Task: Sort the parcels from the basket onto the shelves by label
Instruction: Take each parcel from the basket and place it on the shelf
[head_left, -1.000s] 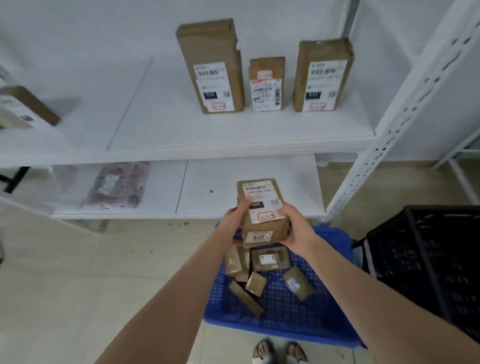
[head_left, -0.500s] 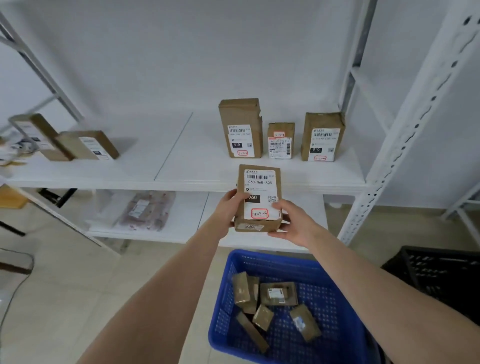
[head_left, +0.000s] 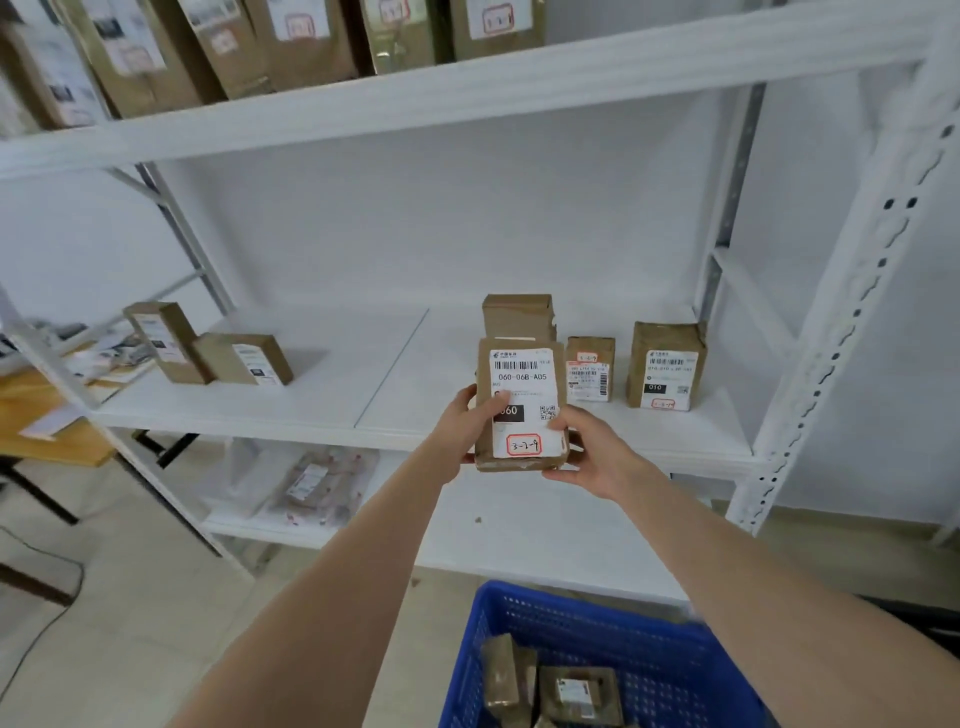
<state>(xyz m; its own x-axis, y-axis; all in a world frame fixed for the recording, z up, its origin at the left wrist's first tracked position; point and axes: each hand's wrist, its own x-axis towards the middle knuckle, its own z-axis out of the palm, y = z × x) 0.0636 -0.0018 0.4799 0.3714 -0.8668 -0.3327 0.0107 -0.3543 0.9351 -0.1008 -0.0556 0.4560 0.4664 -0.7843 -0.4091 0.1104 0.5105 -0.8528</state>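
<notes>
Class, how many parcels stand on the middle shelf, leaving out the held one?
5. Two at left: far-left parcel, lower parcel. Three at right: tall parcel behind the held parcel, small parcel, rightmost parcel. Another could hide behind it.

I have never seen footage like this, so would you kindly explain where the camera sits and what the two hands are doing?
There is no machine here. A person wears one camera on the head, looking forward and down, so you see their own arms. The left hand and right hand grip a brown parcel upright by its lower sides. Its label reads 060-06B-A05, with 3-2-9 handwritten in a red box. Behind it, a white shelf carries three standing parcels on the right and two leaning parcels on the left. Upper parcels line the shelf above. Below, a blue basket holds the unsorted parcels.
</notes>
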